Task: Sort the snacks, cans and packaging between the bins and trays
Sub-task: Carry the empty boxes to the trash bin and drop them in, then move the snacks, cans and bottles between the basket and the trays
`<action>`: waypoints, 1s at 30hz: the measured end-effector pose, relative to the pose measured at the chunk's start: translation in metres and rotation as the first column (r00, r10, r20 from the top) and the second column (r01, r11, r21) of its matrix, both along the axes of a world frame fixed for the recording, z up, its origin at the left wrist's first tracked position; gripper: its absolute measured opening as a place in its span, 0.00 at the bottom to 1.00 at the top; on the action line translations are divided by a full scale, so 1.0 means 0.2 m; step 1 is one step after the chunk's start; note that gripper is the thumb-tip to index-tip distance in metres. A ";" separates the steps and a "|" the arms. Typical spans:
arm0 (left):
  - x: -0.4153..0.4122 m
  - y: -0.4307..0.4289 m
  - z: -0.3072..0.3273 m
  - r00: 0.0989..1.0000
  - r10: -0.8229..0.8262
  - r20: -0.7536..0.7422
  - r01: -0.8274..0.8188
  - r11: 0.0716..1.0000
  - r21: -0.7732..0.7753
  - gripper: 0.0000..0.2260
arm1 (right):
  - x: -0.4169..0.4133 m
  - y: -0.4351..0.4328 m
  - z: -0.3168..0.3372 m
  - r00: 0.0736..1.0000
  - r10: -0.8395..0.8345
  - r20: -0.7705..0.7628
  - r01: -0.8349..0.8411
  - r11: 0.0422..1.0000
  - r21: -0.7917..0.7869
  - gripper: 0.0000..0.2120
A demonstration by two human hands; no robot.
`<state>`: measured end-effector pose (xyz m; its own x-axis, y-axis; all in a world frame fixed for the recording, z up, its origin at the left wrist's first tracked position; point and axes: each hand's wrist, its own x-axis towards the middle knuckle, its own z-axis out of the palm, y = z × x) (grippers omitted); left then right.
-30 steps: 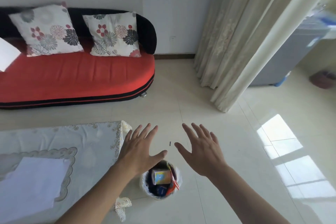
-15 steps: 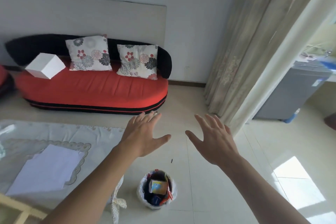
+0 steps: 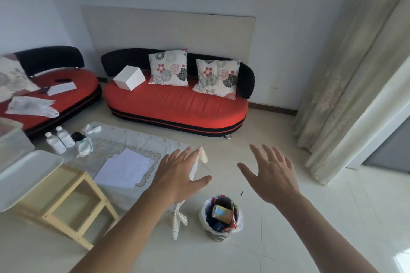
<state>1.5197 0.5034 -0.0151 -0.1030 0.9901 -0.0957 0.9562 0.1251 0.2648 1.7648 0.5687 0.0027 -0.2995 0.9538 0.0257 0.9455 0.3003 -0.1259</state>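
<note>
A small waste bin (image 3: 207, 227) lined with a white bag stands on the tiled floor, low in the middle. Inside it lie a yellow and blue carton (image 3: 222, 213), a dark blue pack and red wrappers. My left hand (image 3: 177, 176) hovers above and left of the bin, fingers spread, holding nothing. My right hand (image 3: 271, 175) hovers above and right of the bin, fingers spread and empty too. A white tray (image 3: 24, 175) rests on a wooden stool (image 3: 66, 210) at the left.
A low table (image 3: 124, 137) under a lace cloth holds white paper (image 3: 125, 167), two white bottles (image 3: 60, 142) and crumpled cloth. Behind it stand two red sofas (image 3: 177, 104) with cushions and a white box (image 3: 129, 77). Curtains (image 3: 346, 73) hang at the right.
The view has lifted and swung left, bringing in the second sofa, the bottles, the tray and the stool. Both hands have stayed spread and empty above the bin.
</note>
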 end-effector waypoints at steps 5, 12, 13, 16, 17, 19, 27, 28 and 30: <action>-0.13 -0.19 0.03 1.000 0.006 0.003 -0.006 1.000 0.016 0.39 | -0.09 -0.19 0.03 0.999 -0.031 -0.043 0.034 0.998 0.054 0.37; -0.12 -0.30 0.00 0.966 -0.258 -0.011 0.258 0.964 0.056 0.42 | -0.06 -0.66 -0.01 0.956 -0.275 -0.104 0.284 0.955 0.087 0.40; -0.10 -0.31 0.00 0.949 -0.315 -0.030 0.316 0.947 0.058 0.42 | -0.04 -0.75 -0.01 0.941 -0.317 -0.114 0.328 0.940 0.089 0.40; 0.02 -0.40 -0.01 0.874 -0.482 -0.059 0.486 0.871 0.076 0.41 | 0.04 -1.07 -0.04 0.875 -0.466 -0.133 0.478 0.875 0.079 0.41; 0.07 -0.44 -0.01 0.845 -0.532 -0.058 0.535 0.841 0.085 0.41 | 0.06 -1.19 -0.05 0.847 -0.516 -0.130 0.527 0.847 0.072 0.41; 0.19 -0.54 -0.01 0.782 -0.622 -0.041 0.622 0.777 0.097 0.42 | 0.12 -1.43 -0.07 0.784 -0.611 -0.108 0.618 0.785 0.045 0.40; 0.80 -1.16 0.00 0.444 -0.896 0.019 0.889 0.444 0.113 0.39 | 0.36 -2.47 -0.06 0.437 -0.894 -0.099 0.899 0.436 0.029 0.35; 0.88 -1.26 0.01 0.396 -0.918 0.025 0.911 0.396 0.116 0.39 | 0.38 -2.61 -0.05 0.384 -0.918 -0.105 0.923 0.383 0.030 0.35; 1.03 -1.46 0.02 0.302 -0.953 0.031 0.945 0.303 0.124 0.38 | 0.44 -2.89 -0.05 0.278 -0.953 -0.120 0.961 0.276 0.033 0.35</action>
<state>1.7253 0.2109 -0.0104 0.9165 0.3992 0.0242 0.3731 -0.8753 0.3077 1.8519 -0.0092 -0.0064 0.8330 0.5454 0.0932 0.5511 -0.8026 -0.2284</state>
